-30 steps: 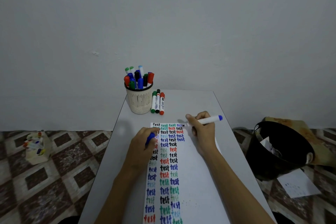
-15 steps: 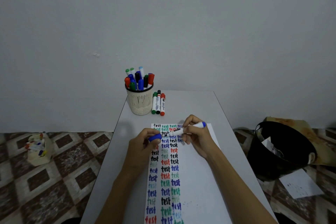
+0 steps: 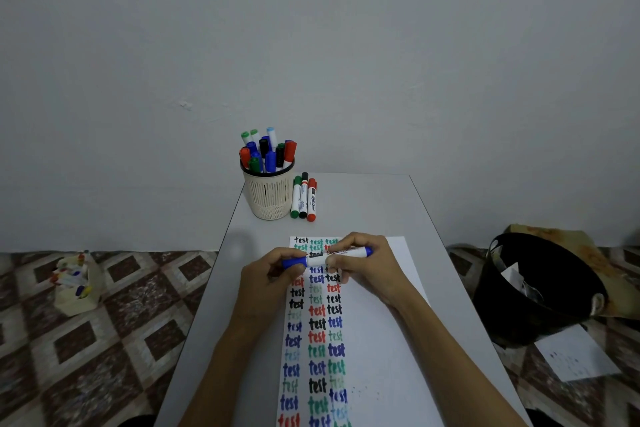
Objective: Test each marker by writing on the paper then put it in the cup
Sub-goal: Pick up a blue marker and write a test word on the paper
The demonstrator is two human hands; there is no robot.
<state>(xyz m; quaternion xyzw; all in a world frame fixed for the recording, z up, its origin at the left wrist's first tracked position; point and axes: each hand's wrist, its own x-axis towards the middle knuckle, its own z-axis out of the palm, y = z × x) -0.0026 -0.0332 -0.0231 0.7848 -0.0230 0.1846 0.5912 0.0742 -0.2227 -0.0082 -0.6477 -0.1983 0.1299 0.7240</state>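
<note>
A blue marker (image 3: 341,254) lies level above the top of the paper (image 3: 381,340), held between both hands. My left hand (image 3: 268,276) pinches its blue cap (image 3: 293,262), which sits on the marker's left end. My right hand (image 3: 369,269) grips the white barrel. The paper carries columns of the word "test" in several colours. A cream mesh cup (image 3: 268,196) at the table's far left holds several markers. Next to the cup lie a green marker (image 3: 296,198), a black marker (image 3: 303,196) and a red marker (image 3: 311,200).
The narrow grey table (image 3: 363,204) stands against a plain wall. A black bin (image 3: 540,291) with paper scraps sits on the floor to the right, a loose sheet (image 3: 576,355) beside it. On the left floor rests a small box of markers (image 3: 76,282).
My right hand lifted the blue marker off the paper and turned it level. The tip met the cap in my left hand, and the cap now sits on the marker.
</note>
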